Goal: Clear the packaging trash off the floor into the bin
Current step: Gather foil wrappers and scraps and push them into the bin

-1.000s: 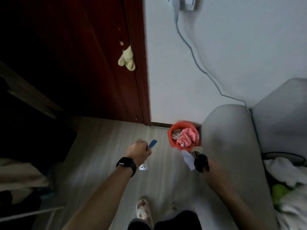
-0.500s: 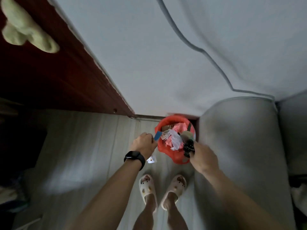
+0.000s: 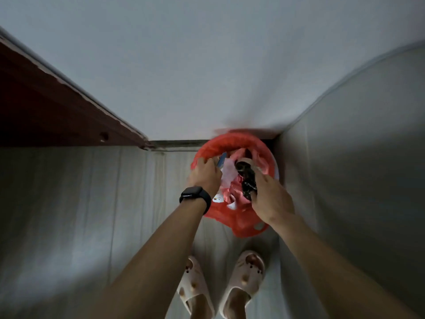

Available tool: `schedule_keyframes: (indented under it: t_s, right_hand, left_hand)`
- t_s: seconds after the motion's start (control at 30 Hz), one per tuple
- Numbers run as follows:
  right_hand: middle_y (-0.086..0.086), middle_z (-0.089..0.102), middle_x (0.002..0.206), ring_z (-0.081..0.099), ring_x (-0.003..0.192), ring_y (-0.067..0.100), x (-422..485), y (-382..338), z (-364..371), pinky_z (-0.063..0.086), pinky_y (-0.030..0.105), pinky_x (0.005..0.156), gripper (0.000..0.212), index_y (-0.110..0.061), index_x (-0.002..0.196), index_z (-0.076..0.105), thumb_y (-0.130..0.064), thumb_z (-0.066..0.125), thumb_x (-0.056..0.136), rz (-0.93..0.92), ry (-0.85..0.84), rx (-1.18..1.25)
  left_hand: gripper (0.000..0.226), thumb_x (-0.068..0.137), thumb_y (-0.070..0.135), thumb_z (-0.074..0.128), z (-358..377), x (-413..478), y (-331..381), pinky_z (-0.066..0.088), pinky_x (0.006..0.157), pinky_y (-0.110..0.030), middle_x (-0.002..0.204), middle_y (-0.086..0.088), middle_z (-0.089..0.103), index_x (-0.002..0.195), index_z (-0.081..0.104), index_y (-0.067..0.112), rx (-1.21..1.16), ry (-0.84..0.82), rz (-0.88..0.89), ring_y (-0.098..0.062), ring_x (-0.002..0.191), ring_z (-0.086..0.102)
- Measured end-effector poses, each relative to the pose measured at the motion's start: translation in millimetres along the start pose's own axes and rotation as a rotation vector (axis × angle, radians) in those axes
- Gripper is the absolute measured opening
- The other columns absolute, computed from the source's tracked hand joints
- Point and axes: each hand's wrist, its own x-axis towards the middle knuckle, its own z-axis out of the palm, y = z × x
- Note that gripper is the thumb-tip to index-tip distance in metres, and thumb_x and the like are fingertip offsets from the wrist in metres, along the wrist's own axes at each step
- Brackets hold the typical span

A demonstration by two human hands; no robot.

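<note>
A round bin lined with a red bag (image 3: 239,223) stands on the floor in the corner, with pink and white trash inside it. My left hand (image 3: 205,174), a black watch on its wrist, is over the bin's left rim and grips a small blue wrapper (image 3: 222,159) together with a white packet (image 3: 218,199). My right hand (image 3: 270,199) is over the bin's right side and holds a crumpled black wrapper (image 3: 247,180). A white wrapper (image 3: 227,173) lies between my hands, above the trash.
A grey sofa arm (image 3: 358,162) stands tight against the bin's right side. The white wall (image 3: 207,77) is behind the bin, and a dark red door (image 3: 53,111) is to the left. My feet in pale slippers (image 3: 220,286) stand just before the bin on pale floorboards.
I have stepped closer and leaned over the bin. Both hands have moved forward from the bin's near edge to above its opening, still holding the wrappers.
</note>
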Motion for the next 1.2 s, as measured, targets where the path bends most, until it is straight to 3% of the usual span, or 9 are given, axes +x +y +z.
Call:
schedule_keyframes:
  t_s: [0.1, 0.2, 0.3, 0.47, 0.57, 0.67, 0.8, 1.0, 1.2]
  right_hand:
    - [0.005, 0.013, 0.161, 0.029, 0.143, 0.033, 16.0, 20.7, 33.6, 0.048, 0.052, 0.099, 0.115, -0.039, 0.151, -0.011, -0.036, 0.078, 0.078, -0.021, 0.002, 0.008]
    - [0.010, -0.012, 0.162, 0.009, 0.149, 0.036, 23.1, 28.8, 47.3, 0.041, 0.055, 0.107, 0.129, -0.037, 0.152, -0.016, -0.052, 0.082, 0.069, -0.002, 0.027, 0.002]
    - [0.013, -0.009, 0.163, 0.005, 0.149, 0.036, 18.5, 25.8, 50.4, 0.035, 0.056, 0.111, 0.120, -0.028, 0.156, -0.004, -0.061, 0.073, 0.071, -0.078, 0.126, -0.046]
    - [0.016, 0.001, 0.163, 0.006, 0.150, 0.034, -6.7, 22.7, 57.8, 0.028, 0.057, 0.113, 0.093, -0.014, 0.156, 0.020, -0.051, 0.054, 0.077, -0.172, 0.173, -0.025]
    - [0.012, 0.004, 0.163, 0.010, 0.150, 0.029, -12.7, 21.1, 67.3, 0.030, 0.055, 0.113, 0.083, -0.014, 0.156, 0.016, -0.049, 0.047, 0.087, -0.192, 0.115, 0.000]
    - [0.010, 0.008, 0.164, 0.012, 0.151, 0.025, 3.4, 22.7, 76.3, 0.030, 0.052, 0.114, 0.073, -0.016, 0.157, 0.011, -0.054, 0.034, 0.098, -0.211, 0.075, -0.127]
    - [0.014, 0.013, 0.163, 0.018, 0.149, 0.031, 44.3, 26.0, 87.5, 0.025, 0.053, 0.117, 0.074, -0.021, 0.157, 0.005, -0.057, 0.020, 0.094, -0.189, -0.049, -0.239]
    - [0.006, 0.001, 0.164, 0.005, 0.150, 0.029, 84.3, 29.0, 115.5, 0.014, 0.050, 0.120, 0.070, -0.022, 0.156, -0.001, -0.046, 0.033, 0.100, -0.136, -0.262, -0.366]
    - [0.005, -0.004, 0.164, -0.001, 0.150, 0.028, 100.3, 30.2, 140.6, 0.006, 0.045, 0.122, 0.077, -0.020, 0.156, -0.008, -0.038, 0.041, 0.099, -0.068, -0.345, -0.437]
  left_hand:
    - [0.048, 0.099, 0.044, 0.043, 33.9, 14.6, -6.8, 0.048, 0.079, -0.037, 0.138, -0.009, 0.039, 0.135, 0.048, 0.013, -0.042, -0.070, 0.097, -0.031, 0.105, 0.056]
    - [0.067, 0.096, 0.050, 0.045, 44.3, 14.9, -19.8, 0.047, 0.100, -0.042, 0.151, -0.006, 0.026, 0.152, 0.025, 0.020, -0.046, -0.098, 0.213, -0.029, 0.127, 0.046]
    - [0.079, 0.090, 0.058, 0.046, 38.9, 5.1, -36.0, 0.039, 0.110, -0.043, 0.160, 0.003, 0.012, 0.155, 0.010, 0.029, 0.011, -0.102, 0.322, -0.024, 0.142, 0.027]
    - [0.097, 0.079, 0.051, 0.064, 29.0, -0.2, -58.3, 0.020, 0.119, -0.043, 0.162, 0.001, 0.005, 0.154, 0.005, 0.033, 0.286, -0.113, 0.494, -0.023, 0.148, 0.012]
    - [0.095, 0.084, 0.055, 0.060, 27.8, 9.4, -60.9, 0.014, 0.120, -0.050, 0.163, -0.001, -0.003, 0.154, -0.002, 0.034, 0.420, -0.069, 0.541, -0.026, 0.149, 0.005]
    - [0.098, 0.085, 0.061, 0.056, 29.3, 23.7, -58.6, 0.009, 0.120, -0.054, 0.162, -0.004, -0.013, 0.153, -0.010, 0.034, 0.538, -0.042, 0.572, -0.028, 0.150, -0.001]
    - [0.101, 0.081, 0.070, 0.055, 35.6, 43.4, -55.1, 0.002, 0.119, -0.057, 0.162, -0.004, -0.014, 0.153, -0.008, 0.037, 0.635, -0.078, 0.630, -0.026, 0.150, -0.005]
    - [0.077, 0.081, 0.075, 0.046, 57.9, 63.1, -62.7, -0.013, 0.113, -0.063, 0.161, -0.001, 0.018, 0.149, 0.023, 0.045, 0.709, -0.095, 0.639, -0.022, 0.150, 0.003]
    - [0.066, 0.090, 0.065, 0.038, 76.3, 60.1, -60.1, -0.013, 0.110, -0.068, 0.163, -0.004, 0.003, 0.150, 0.019, 0.043, 0.805, -0.027, 0.618, -0.029, 0.150, -0.006]
